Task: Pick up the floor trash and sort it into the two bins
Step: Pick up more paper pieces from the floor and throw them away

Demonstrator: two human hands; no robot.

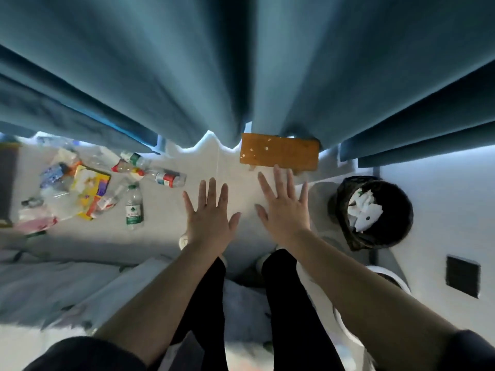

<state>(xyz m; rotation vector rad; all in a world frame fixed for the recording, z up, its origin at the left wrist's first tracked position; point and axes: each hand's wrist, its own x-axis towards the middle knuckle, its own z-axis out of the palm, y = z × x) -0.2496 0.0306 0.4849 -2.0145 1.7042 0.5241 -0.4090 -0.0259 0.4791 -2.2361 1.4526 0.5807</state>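
The floor trash (pixel 80 188) lay in a loose heap of clear bottles and coloured packaging on the pale floor, well to the left of both hands. At its near edge a green-labelled bottle (pixel 134 207) lay with its long axis pointing away from the person, cap at the far end. A red-labelled bottle (pixel 169 178) lay crosswise just beyond it. The left hand (pixel 209 212) was the nearer to both. The right hand (pixel 284 207) was closer to the black bin (pixel 345 228), which held white paper. Both hands were flat, fingers spread, holding nothing. An orange-brown panel (pixel 280 151) sat under the blue curtain (pixel 241 62); whether it was the second bin could not be determined. Judgement: a leftward reach, left hand leading, appeared indicated.
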